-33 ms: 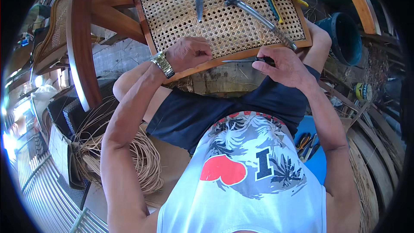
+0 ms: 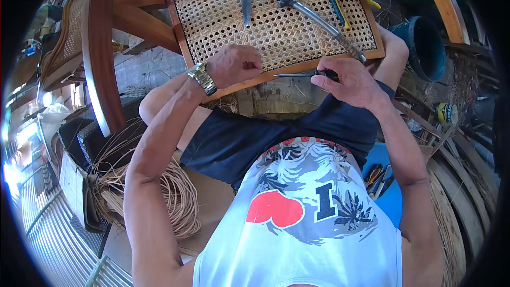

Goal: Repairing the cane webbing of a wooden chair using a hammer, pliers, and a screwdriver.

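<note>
A wooden chair seat [image 2: 212, 32] with woven cane lies across my knees. My left hand [image 2: 232, 66], with a metal watch on the wrist, rests on the seat's near edge, its fingers curled closed; what they hold, if anything, is hidden. My right hand [image 2: 350, 81] grips the dark handle of an awl [image 2: 294, 75], whose pointed shaft aims left along the wooden front rail. On the cane lie a flat chisel-like metal blade [image 2: 246, 2], a metal hammer [image 2: 313, 17] and yellow-handled pliers [image 2: 337, 6].
A bundle of cane strands [image 2: 180, 202] lies at my left, beside a dark box. To the right stand a dark teal bucket [image 2: 425, 48] and a small yellow tin [image 2: 447, 112]. Several hand tools [image 2: 378, 179] sit on something blue by my right hip. Chair legs [image 2: 98, 48] rise at the left.
</note>
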Demonstrator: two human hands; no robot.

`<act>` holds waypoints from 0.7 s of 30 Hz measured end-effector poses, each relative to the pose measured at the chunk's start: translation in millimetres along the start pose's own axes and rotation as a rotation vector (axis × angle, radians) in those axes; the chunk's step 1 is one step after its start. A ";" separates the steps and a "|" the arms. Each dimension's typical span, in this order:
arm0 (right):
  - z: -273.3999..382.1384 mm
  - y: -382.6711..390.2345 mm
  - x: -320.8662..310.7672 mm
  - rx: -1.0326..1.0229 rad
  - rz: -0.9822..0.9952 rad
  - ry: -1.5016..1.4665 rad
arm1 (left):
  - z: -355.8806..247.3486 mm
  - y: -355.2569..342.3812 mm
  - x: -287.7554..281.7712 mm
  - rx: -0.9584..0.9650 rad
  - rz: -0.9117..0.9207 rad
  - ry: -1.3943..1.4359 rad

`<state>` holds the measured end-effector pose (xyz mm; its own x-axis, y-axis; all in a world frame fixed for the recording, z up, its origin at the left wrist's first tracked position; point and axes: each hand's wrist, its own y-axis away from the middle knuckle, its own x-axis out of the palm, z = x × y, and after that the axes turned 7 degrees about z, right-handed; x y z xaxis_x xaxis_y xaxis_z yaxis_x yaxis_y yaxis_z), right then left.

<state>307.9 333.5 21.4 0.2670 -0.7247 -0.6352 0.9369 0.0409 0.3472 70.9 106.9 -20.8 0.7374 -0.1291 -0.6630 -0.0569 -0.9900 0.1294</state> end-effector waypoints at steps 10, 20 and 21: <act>8.7 -9.0 -12.4 -0.053 -0.035 0.118 | -7.2 3.0 0.9 -0.144 -0.131 0.039; 21.2 -29.2 -4.4 -0.132 -0.025 0.173 | 5.5 22.9 7.6 -0.363 -0.183 0.227; 22.9 -31.7 -2.9 -0.125 -0.024 0.174 | 4.4 22.7 8.7 -0.359 -0.180 0.232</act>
<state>272.3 318.6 28.0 0.2694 -0.5976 -0.7552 0.9612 0.1179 0.2495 73.1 83.1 -26.8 0.8476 0.1000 -0.5211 0.2924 -0.9075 0.3015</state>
